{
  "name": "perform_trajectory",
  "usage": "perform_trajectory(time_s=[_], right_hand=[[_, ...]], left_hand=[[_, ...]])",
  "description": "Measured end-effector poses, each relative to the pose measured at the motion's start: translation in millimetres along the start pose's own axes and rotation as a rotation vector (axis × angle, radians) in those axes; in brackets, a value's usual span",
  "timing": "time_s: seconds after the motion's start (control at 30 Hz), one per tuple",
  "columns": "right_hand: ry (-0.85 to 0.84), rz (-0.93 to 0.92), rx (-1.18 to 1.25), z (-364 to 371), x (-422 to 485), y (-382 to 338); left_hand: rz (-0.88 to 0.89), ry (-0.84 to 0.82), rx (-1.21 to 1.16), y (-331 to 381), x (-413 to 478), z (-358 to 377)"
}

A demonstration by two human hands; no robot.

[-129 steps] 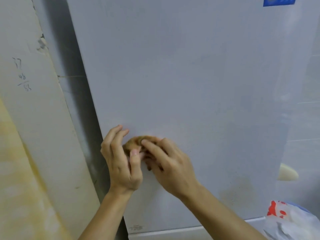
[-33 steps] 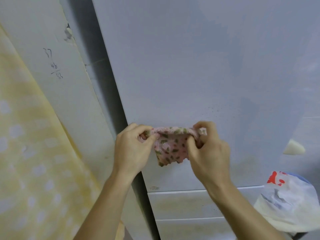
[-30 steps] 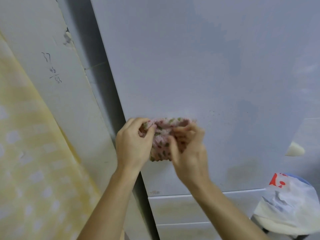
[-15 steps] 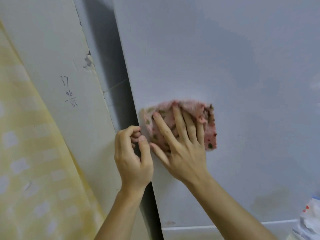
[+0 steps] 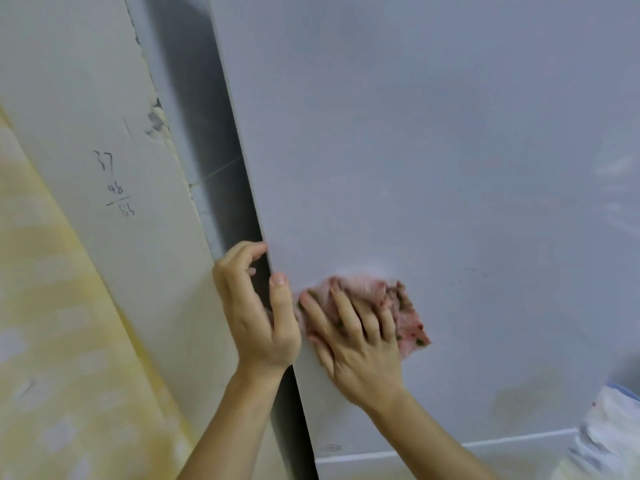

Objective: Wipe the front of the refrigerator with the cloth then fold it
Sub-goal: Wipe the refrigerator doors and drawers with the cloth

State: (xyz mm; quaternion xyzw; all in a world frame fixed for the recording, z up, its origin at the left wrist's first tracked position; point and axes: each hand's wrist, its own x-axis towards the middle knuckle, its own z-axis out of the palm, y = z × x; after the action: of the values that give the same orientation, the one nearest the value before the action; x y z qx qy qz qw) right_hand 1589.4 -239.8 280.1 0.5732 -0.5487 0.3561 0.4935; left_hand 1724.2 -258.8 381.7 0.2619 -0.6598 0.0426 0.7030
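Cloth (image 5: pixel 405 306) lies flat on the front of the fridge (image 5: pixel 433 133), at about 5 o'clock from the middle of the view, pink with dark specks. It sits lower on the fridge than half a second ago, nearer the seam at the foot of the panel. A second ago both hands pinched it and held it off the fridge between them. Now only one hand is on it.

The right hand (image 5: pixel 360 344) presses the cloth with its palm, fingers straight and spread, pointing toward 11 o'clock. The cloth shows past the fingertips at 12 o'clock and past the little finger at 3 o'clock.

The left hand (image 5: pixel 256 306), at 7 o'clock, has let the cloth go and grips the fridge's left edge. Its fingers curl round the edge into the dark gap and its thumb lies on the front, pointing to 12 o'clock. The thumb side sits just beside the right hand's index finger. Whether they touch cannot be told.

A white bag (image 5: pixel 613 431) with a red mark shows at 4 o'clock, cut off by the frame. What it holds cannot be told.

A wall (image 5: pixel 69 81) with pencilled numbers stands at 10 o'clock, and a yellow curtain (image 5: pixel 52 341) hangs at 8 o'clock.
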Motion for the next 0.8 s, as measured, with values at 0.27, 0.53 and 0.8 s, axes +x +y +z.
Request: perform_trajectory(time_s=[0.27, 0.53, 0.8], right_hand=[[0.078, 0.099, 0.135, -28, 28, 109], [0.136, 0.188, 0.138, -33, 54, 131], [-0.181, -0.074, 0.116, -24, -104, 181]], left_hand=[[0.192, -0.015, 0.330, 9, -32, 26], [0.111, -0.006, 0.516, 27, -51, 63], [0.125, -0.058, 0.541, 42, -67, 80]])
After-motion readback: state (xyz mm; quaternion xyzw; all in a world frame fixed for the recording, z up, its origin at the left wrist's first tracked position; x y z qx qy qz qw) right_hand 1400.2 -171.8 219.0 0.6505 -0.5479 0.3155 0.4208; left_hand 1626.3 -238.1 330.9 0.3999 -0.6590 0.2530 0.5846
